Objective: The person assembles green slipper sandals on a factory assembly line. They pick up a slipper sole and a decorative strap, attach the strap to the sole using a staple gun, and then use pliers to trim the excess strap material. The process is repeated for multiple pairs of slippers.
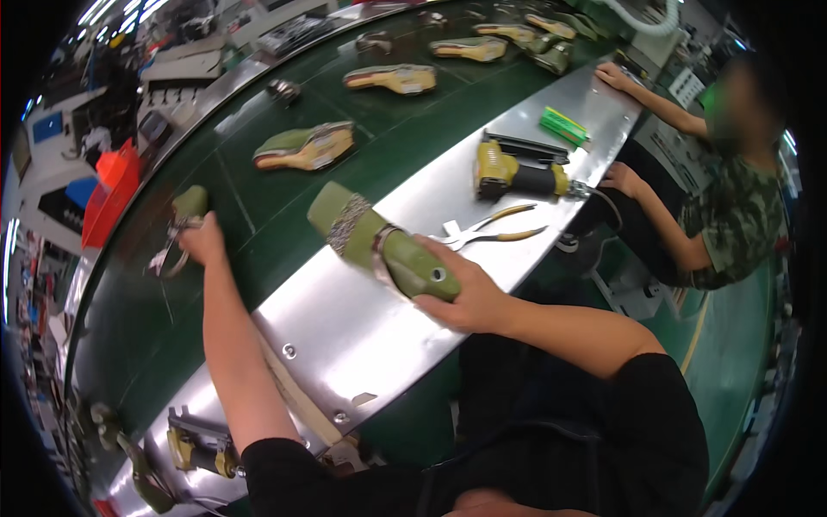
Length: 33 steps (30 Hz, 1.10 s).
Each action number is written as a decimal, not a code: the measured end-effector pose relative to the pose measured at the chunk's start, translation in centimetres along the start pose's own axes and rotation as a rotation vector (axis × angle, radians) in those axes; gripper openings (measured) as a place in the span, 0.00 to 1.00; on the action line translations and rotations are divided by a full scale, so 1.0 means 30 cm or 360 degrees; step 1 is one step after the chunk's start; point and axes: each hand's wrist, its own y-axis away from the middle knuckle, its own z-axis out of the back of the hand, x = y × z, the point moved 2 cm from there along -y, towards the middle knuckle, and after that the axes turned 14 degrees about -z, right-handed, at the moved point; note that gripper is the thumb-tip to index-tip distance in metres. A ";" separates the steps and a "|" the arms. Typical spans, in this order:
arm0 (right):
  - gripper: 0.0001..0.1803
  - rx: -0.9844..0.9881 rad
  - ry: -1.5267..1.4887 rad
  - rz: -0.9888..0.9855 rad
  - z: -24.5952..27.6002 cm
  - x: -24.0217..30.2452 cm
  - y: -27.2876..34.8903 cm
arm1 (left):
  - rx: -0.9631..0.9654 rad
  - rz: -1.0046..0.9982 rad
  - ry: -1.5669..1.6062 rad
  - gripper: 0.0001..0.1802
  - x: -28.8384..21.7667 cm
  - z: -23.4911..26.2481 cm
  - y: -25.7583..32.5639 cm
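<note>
Lying on the steel bench (370, 345): a yellow-and-black power tool (495, 168), pliers (512, 234) with handles spread near it, a small green box (564, 127). At lower left, a second power tool (181, 448). Across the green belt (276, 202), an orange bin (121, 185); at right, a co-worker (743, 211) in camouflage.

Strip lights (152, 9) at the upper left shine brightly, and white glare washes the metal bench (370, 340). The fisheye bends straight edges toward a black rim, where clutter (36, 369) looks soft; the co-worker's head (746, 99) is blurred.
</note>
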 end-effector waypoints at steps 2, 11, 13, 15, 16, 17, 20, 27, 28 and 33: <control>0.46 -0.0084 0.0076 0.0111 -0.050 0.040 -0.043 | -0.0105 0.0340 0.0512 0.32 0.175 0.024 -0.089; 0.46 -0.0075 -0.0023 0.0067 0.023 -0.010 -0.006 | 0.0092 0.1044 0.1816 0.20 -0.212 0.276 0.113; 0.46 -0.0116 -0.0009 0.0156 0.017 -0.013 -0.009 | 0.0239 0.0960 0.2002 0.21 -0.312 0.372 0.150; 0.45 -0.0160 -0.0003 0.0239 0.016 -0.012 -0.010 | 0.0366 0.0881 0.2141 0.21 -0.457 0.491 0.200; 0.47 -0.0092 -0.0033 0.0217 0.015 -0.009 -0.017 | 0.0397 0.0873 0.2209 0.22 -0.527 0.554 0.219; 0.50 -0.0026 -0.0057 0.0194 0.020 -0.005 -0.023 | 0.0430 0.0866 0.2281 0.24 -0.599 0.612 0.240; 0.60 -0.0180 -0.0111 0.0291 0.070 -0.034 -0.011 | 0.0594 0.0802 0.2433 0.27 -0.806 0.727 0.335; 0.59 0.0220 -0.0149 0.0794 0.449 0.274 0.160 | 0.1218 0.0598 0.2457 0.40 -1.036 0.921 0.666; 0.51 0.0281 0.0313 0.1100 0.486 0.267 0.178 | 0.1235 0.0634 0.2440 0.40 -1.088 0.936 0.720; 0.51 0.0508 0.0499 0.0726 0.574 0.220 0.407 | 0.1417 0.0733 0.2275 0.36 -1.102 0.953 0.816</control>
